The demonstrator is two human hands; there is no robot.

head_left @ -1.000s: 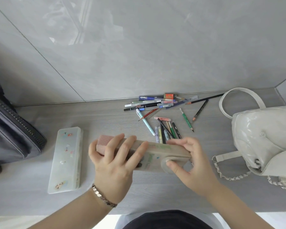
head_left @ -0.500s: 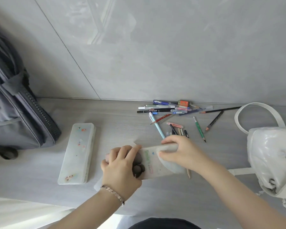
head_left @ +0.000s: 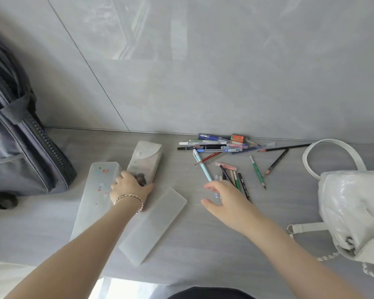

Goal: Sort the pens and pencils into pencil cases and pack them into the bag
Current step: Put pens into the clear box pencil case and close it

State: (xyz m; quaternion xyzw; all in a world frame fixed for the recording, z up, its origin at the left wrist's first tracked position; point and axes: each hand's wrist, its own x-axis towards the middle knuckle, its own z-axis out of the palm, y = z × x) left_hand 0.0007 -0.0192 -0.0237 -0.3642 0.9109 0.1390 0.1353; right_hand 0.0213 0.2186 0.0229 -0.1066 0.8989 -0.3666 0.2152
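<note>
Grey tabletop (head_left: 203, 244); left hand (head_left: 129, 188) over the half-hidden pencil case (head_left: 146, 160).

The person is wearing a thin beaded bracelet (head_left: 129, 198) on the left wrist, bare forearms, and a dark garment (head_left: 209, 293) showing at six o'clock.

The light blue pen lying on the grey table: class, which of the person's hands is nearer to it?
Right. The right hand reaches beside the light blue pen's lower end; the left hand rests on the translucent pencil case, farther left.
</note>
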